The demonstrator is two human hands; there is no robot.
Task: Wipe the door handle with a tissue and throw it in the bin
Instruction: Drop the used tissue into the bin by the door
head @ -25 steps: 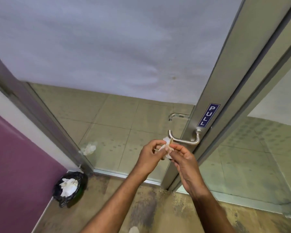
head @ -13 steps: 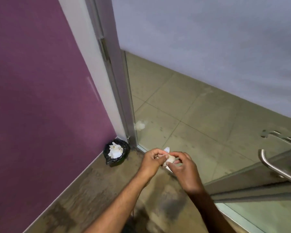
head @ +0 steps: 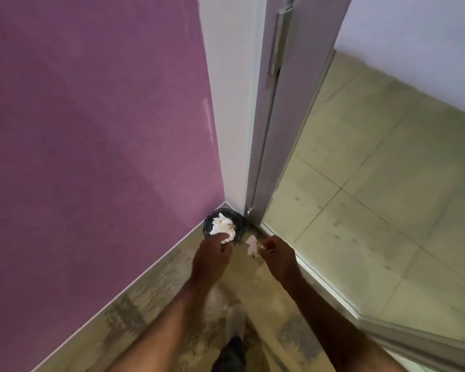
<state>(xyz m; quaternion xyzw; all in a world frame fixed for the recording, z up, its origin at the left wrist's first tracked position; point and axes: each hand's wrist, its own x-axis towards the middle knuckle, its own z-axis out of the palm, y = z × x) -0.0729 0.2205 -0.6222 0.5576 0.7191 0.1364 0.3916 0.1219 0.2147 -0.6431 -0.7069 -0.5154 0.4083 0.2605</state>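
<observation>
A small black-lined bin (head: 239, 224) stands on the floor in the corner, holding crumpled white tissues (head: 222, 224). My right hand (head: 279, 257) pinches a crumpled white tissue (head: 253, 245) just right of the bin, above the floor. My left hand (head: 210, 257) hovers at the bin's near rim, fingers curled in, and nothing shows in it. The two hands are apart. The door handle is out of view.
A purple wall (head: 91, 130) fills the left side and meets a white strip and the metal door frame (head: 282, 130). The glass door panel (head: 373, 183) runs along the right, its bottom rail close to my right forearm. My shoe (head: 236, 326) is below.
The view swung left and down from the door handle to the corner bin. My hands moved to the bin and separated; the tissue stayed with my right hand.
</observation>
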